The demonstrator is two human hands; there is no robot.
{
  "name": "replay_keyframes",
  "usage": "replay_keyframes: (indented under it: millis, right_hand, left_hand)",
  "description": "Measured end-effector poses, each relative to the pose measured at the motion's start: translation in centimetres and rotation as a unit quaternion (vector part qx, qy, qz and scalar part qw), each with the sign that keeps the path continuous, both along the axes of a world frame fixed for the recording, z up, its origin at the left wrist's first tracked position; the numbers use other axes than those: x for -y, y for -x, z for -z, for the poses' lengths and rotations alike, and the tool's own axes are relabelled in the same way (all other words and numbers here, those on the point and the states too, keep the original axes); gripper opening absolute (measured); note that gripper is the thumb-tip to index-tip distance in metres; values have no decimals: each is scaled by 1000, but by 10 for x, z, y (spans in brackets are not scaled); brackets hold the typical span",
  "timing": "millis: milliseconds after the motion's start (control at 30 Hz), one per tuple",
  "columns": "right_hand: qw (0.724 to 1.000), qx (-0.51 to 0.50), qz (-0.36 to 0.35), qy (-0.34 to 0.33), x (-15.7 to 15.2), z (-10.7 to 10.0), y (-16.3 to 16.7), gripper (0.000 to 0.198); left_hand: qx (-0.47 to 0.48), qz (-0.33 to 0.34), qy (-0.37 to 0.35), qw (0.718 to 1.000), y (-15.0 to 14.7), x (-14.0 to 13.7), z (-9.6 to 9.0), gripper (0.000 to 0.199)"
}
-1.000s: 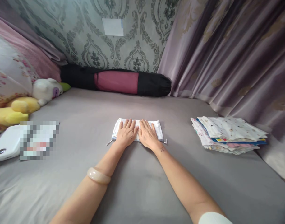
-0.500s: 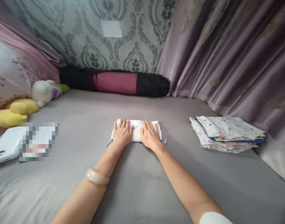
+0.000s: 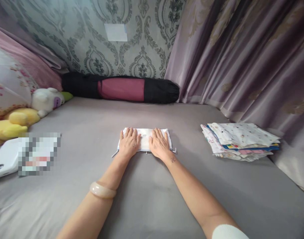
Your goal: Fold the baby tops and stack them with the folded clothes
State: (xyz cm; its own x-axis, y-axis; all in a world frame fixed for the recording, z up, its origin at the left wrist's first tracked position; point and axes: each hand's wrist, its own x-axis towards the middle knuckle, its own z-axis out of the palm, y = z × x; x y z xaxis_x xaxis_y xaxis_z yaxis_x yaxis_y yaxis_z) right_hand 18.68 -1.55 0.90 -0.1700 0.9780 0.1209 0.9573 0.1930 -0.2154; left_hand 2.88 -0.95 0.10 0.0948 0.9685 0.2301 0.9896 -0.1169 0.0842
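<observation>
A folded white cloth [image 3: 145, 141] with thin ties or cords at its near corners lies flat on the grey bed sheet [image 3: 147, 192]. My left hand [image 3: 128, 142] rests palm down on the cloth's left part, fingers stretched out and pointing away from me. On its right part my right hand [image 3: 159, 142] lies the same way, flat with the fingers extended. Between the two hands a strip of the cloth shows, with a small grey mark on it. What the palms cover is hidden.
At the right is a stack of folded printed cloths [image 3: 243, 136]. A white device [image 3: 7, 157] lies at the left beside a blurred-out flat item [image 3: 39, 154]. Plush toys [image 3: 46, 99] sit at the back left. A long black and maroon bag [image 3: 120, 89] lies along the wall.
Both hands stay flat on the folded cloth, with hardly any movement. The whole view has shifted slightly.
</observation>
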Motion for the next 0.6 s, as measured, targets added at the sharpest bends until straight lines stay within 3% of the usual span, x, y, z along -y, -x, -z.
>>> replay_keyframes:
  millis: [133, 333, 600]
  right_hand:
    - [1000, 9, 23, -15, 1, -1, -4, 57]
    - [999, 14, 31, 12, -1, 5, -7, 59]
    - [999, 8, 30, 24, 0, 1, -6, 59]
  left_hand:
    - [1, -26, -42, 999, 4, -1, 3, 53]
    - [-4, -16, 30, 999, 8, -3, 7, 57]
    - [2, -20, 31, 999, 6, -2, 4, 57]
